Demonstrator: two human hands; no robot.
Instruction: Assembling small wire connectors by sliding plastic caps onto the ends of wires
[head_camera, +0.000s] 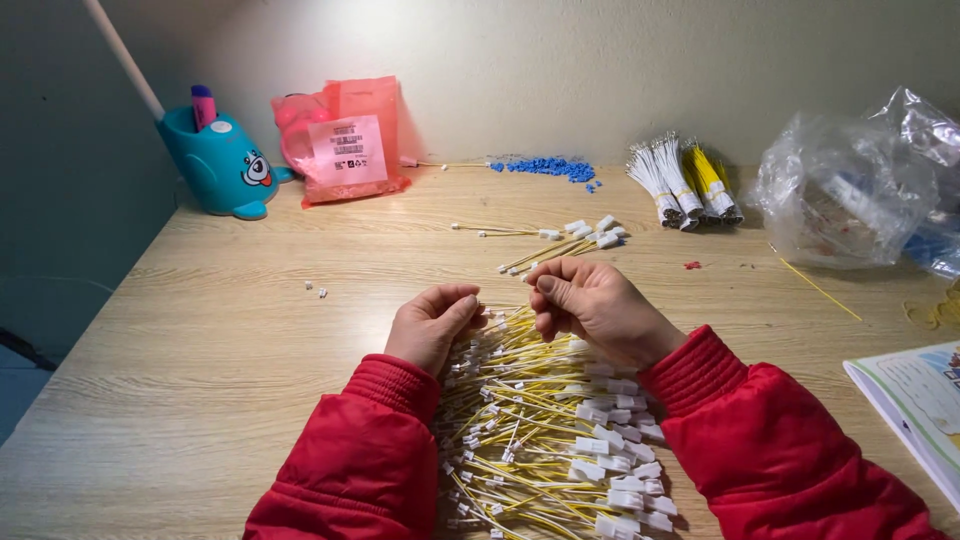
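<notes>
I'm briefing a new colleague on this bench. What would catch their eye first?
Probably the big heap of yellow wires with white connectors at the near edge, between the red sleeves, with the left hand and right hand pinching at its top. Next, the teal cartoon pen holder and pink bag at the back left.

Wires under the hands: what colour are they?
Yellow wires with white connectors, clearest in the head view.

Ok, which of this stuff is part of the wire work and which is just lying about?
In hand:
left hand
right hand
yellow wire pile
finished wires
wire bundles
blue beads

Lying about:
teal pen holder
pink bag
clear plastic bag
booklet
</notes>
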